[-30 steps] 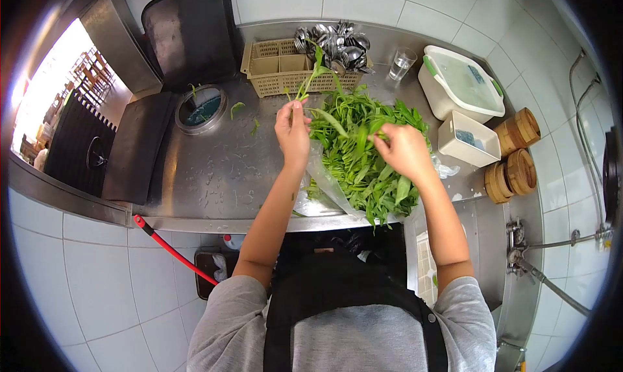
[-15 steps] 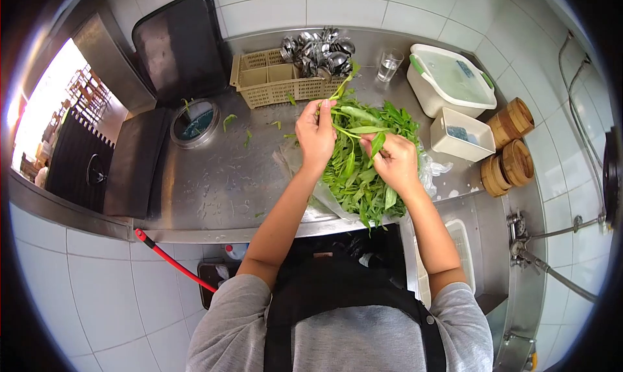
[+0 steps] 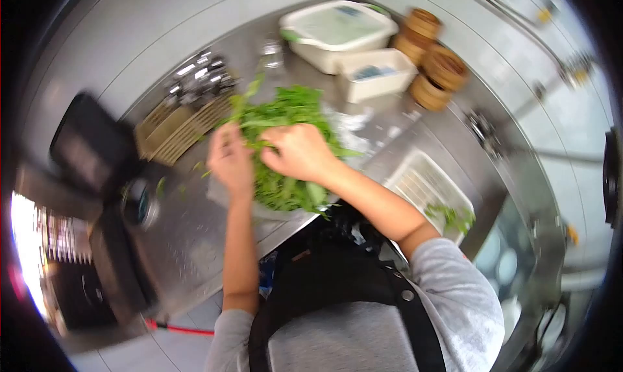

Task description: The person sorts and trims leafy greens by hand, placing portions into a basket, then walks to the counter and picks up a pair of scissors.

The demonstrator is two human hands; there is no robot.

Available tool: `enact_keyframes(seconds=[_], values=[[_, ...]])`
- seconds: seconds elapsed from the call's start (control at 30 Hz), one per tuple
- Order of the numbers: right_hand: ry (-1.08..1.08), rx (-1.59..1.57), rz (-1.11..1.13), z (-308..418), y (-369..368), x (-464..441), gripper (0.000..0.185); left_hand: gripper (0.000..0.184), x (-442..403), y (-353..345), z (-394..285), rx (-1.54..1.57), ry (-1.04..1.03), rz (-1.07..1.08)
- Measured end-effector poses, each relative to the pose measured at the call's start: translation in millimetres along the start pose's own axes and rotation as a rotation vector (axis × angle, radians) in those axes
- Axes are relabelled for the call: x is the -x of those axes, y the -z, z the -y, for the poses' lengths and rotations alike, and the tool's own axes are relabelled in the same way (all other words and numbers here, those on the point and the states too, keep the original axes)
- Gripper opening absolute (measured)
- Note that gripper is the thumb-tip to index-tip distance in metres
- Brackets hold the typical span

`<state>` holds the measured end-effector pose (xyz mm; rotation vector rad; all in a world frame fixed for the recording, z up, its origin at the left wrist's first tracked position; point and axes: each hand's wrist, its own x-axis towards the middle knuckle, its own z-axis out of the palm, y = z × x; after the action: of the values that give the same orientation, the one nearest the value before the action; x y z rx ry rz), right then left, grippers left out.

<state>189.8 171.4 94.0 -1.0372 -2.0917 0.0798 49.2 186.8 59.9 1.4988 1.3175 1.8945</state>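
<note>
A heap of long-leafed green vegetables [image 3: 279, 190] lies on clear plastic on the steel counter. My left hand [image 3: 230, 158] is at the heap's left edge, closed around a leafy green stem [image 3: 250, 90] that sticks up past the fingers. My right hand [image 3: 295, 150] is over the middle of the heap, its fingers curled in near the left hand. Motion blur and the hand itself hide what the right fingers hold, if anything.
Behind stands a beige cutlery basket [image 3: 185, 135] with metal spoons [image 3: 201, 77], then a glass [image 3: 272, 53]. A lidded white tub [image 3: 337, 31], a small white bin [image 3: 376, 80] and bamboo steamers [image 3: 444, 67] are at the back right. A white basket [image 3: 405, 171] with some greens sits in the sink.
The view has swung right, bringing the sink and its white basket into sight. My right hand has turned, its fingers now curled over the heap; my left hand still grips a stem.
</note>
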Motion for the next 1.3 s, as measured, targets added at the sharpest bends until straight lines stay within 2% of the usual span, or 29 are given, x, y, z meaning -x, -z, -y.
enact_keyframes(seconds=[0.03,0.1,0.13,0.17,0.23,0.27,0.3,0.4,0.5,0.57,0.63,0.67,0.73,0.77,0.8,0.83,0.87,1.0,1.13,1.23,1.3], values=[[-0.071,-0.017,-0.039,0,18,4,0.013,0.017,0,1,-5,-0.002,0.078,-0.024],[-0.201,0.007,-0.167,-13,61,20,0.012,0.017,-5,12,5,0.129,0.077,-0.065],[-0.245,-0.003,-0.214,-25,88,32,0.014,0.022,-9,22,7,-0.008,0.036,-0.044],[-0.288,0.080,-0.306,-37,111,48,0.015,0.023,-14,33,19,0.003,0.034,-0.028],[-0.591,0.227,-0.240,-52,171,85,0.016,0.025,-18,48,24,0.061,0.066,-0.029],[-0.661,0.353,-0.324,-58,193,107,0.017,0.026,-19,58,30,0.057,0.081,-0.027],[-0.814,0.434,-0.316,-60,217,125,0.023,0.027,-19,68,36,0.051,0.093,-0.032],[-0.990,0.815,-0.090,-100,251,203,0.023,0.029,-13,84,45,0.026,0.139,-0.076],[-1.136,0.962,0.208,-149,235,301,0.023,0.030,-7,89,61,0.075,0.145,-0.103],[-1.334,0.854,0.505,-186,204,377,0.034,0.030,-5,86,66,0.050,0.128,-0.096],[-1.181,0.883,0.771,-206,168,456,0.052,0.025,-4,82,63,0.050,0.196,-0.130],[-1.298,0.686,0.913,-210,161,464,0.065,0.021,-5,81,59,0.054,0.187,-0.132],[-1.301,0.774,0.705,-210,143,478,0.059,0.017,-9,82,54,0.089,0.186,-0.167],[-1.333,0.773,0.657,-209,141,464,0.053,0.016,-12,84,51,0.089,0.178,-0.166],[-1.463,0.731,0.582,-203,142,434,0.049,0.015,-13,86,46,0.072,0.169,-0.165],[-1.462,0.747,0.563,-203,141,411,0.042,0.014,-13,89,47,0.090,0.154,-0.163],[-1.361,0.767,0.513,-203,139,387,0.038,0.014,-12,91,44,0.109,0.138,-0.148],[-0.841,0.768,0.016,-178,111,255,0.029,0.012,-3,102,51,0.187,0.137,-0.148],[-0.380,0.384,-0.283,-96,66,109,0.018,0.013,6,111,55,0.194,0.131,-0.173],[-0.059,0.015,-0.233,-33,25,48,0.018,0.015,11,119,52,0.176,0.117,-0.203],[0.164,-0.039,-0.163,-7,-4,22,0.021,0.015,11,128,48,0.159,0.108,-0.218]])
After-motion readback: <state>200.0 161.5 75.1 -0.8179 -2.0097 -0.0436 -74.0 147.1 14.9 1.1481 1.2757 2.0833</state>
